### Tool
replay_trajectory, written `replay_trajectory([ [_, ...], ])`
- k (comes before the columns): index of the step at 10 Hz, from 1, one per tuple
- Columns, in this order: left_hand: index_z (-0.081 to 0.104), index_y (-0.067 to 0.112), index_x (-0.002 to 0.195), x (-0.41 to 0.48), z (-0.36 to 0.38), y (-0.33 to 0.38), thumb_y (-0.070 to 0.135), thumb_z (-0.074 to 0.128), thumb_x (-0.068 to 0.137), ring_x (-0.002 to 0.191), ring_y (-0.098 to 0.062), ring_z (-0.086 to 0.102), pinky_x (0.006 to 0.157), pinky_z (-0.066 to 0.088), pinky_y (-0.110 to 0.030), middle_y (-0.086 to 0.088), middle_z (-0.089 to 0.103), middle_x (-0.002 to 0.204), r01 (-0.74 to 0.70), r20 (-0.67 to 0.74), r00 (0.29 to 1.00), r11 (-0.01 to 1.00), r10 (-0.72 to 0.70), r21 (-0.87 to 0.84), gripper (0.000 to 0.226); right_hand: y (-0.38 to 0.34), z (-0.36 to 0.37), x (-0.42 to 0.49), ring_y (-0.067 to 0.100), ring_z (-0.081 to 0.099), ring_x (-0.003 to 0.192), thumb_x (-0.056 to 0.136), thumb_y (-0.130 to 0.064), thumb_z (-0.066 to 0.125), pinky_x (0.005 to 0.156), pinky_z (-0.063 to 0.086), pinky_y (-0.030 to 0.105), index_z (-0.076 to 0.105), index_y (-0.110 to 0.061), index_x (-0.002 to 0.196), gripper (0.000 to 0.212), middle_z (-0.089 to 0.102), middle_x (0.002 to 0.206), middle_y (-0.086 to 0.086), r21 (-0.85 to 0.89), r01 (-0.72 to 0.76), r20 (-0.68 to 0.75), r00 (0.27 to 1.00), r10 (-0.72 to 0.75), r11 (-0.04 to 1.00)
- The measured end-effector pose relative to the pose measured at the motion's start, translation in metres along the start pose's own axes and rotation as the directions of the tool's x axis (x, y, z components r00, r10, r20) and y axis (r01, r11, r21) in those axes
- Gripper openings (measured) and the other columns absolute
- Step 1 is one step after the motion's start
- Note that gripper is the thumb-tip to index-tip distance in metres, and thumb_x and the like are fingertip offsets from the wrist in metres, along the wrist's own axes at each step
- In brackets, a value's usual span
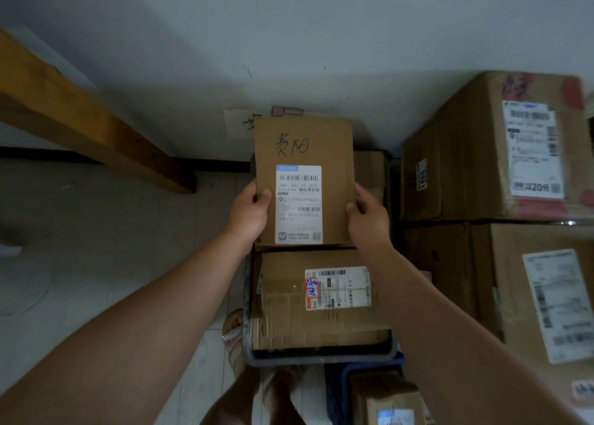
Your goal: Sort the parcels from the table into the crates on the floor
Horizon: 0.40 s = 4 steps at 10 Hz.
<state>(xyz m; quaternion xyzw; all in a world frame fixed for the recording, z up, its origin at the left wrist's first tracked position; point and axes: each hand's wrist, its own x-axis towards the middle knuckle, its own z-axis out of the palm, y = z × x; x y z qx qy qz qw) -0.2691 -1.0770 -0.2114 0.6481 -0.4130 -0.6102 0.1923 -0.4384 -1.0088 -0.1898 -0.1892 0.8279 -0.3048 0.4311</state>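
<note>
I hold a flat brown cardboard parcel (303,154) with handwriting and a white shipping label in front of me, above the floor crates. My left hand (249,214) grips its left edge, thumb on the front face. My right hand (368,215) grips its right edge the same way. Below it a dark grey crate (316,358) holds a larger taped parcel (318,302) with a white and red label. A second crate behind it, against the wall, is mostly hidden by the held parcel. A blue crate (336,392) at the bottom holds a small parcel (390,402).
Two large cardboard boxes (475,154) (514,280) stand stacked at the right. A wooden beam (80,116) slants down at the left to the tiled floor. Paper notes (239,122) are stuck on the wall behind the crates. My sandalled foot (233,331) is beside the grey crate.
</note>
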Motion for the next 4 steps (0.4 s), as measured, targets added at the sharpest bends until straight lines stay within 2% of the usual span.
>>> replay_trajectory([
  [2,0.055,0.019,0.104,-0.010,-0.001,0.001,0.024,0.046,0.098,0.099,-0.023,0.060,0.080,0.047,-0.032,-0.003,0.063,0.105,0.039,-0.027,0.999,0.996,-0.037,0.081,0.011,-0.003,-0.012,-0.007,0.022,0.048,0.127,0.099,-0.015,0.046,0.102,0.041,0.037,0.036,-0.029,0.145,0.049,0.051,0.138,0.003,-0.065,-0.014,0.109,0.994,0.021,0.998],
  [3,0.057,0.019,0.112,-0.021,-0.006,0.011,0.028,0.051,0.096,0.096,-0.019,0.061,0.078,0.049,-0.030,-0.002,0.063,0.109,0.022,-0.054,0.998,0.993,-0.016,0.114,0.020,-0.010,-0.023,-0.017,0.023,0.043,0.131,0.098,-0.020,0.050,0.101,0.040,0.036,0.026,-0.029,0.149,0.058,0.043,0.146,0.004,-0.054,-0.037,0.102,0.994,0.043,0.998],
  [4,0.047,0.011,0.134,-0.044,-0.013,0.025,0.032,0.054,0.094,0.117,-0.023,0.054,0.086,0.039,-0.025,-0.005,0.055,0.131,0.025,-0.118,0.993,0.985,-0.005,0.170,0.046,-0.020,-0.040,-0.038,0.023,0.040,0.133,0.098,-0.027,0.050,0.096,0.037,0.032,0.024,-0.027,0.150,0.058,0.039,0.149,0.003,-0.131,-0.002,0.098,0.995,0.014,0.991],
])
